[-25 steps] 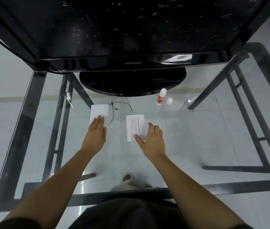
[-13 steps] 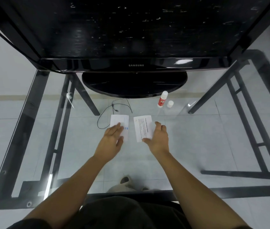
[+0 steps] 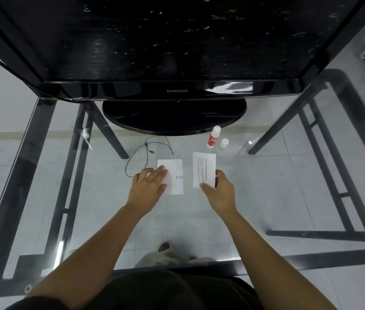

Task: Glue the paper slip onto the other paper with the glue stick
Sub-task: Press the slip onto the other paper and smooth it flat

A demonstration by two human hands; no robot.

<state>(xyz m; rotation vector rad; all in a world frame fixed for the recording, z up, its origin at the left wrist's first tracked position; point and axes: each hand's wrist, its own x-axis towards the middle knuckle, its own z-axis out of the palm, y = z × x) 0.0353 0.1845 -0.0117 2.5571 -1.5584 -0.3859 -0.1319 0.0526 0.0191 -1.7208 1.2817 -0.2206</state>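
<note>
Two white paper slips sit on the glass table. The left paper (image 3: pixel 175 176), with small blue marks, lies flat under the spread fingers of my left hand (image 3: pixel 149 186). The right paper slip (image 3: pixel 203 169), printed with text lines, is pinched at its near edge between thumb and fingers of my right hand (image 3: pixel 219 193) and looks slightly raised. A red-and-white glue stick (image 3: pixel 213 137) stands uncapped just beyond the right slip, its white cap (image 3: pixel 224 143) beside it.
A black Samsung monitor (image 3: pixel 177 90) on its oval base (image 3: pixel 173 118) blocks the far side of the glass table (image 3: pixel 289 198). A thin black cable (image 3: pixel 145 151) loops just beyond the left paper. Black table frame bars show through the glass.
My left hand has slid the left paper rightward, close to the other slip. My right hand went from resting flat on the right slip to pinching its near edge.
</note>
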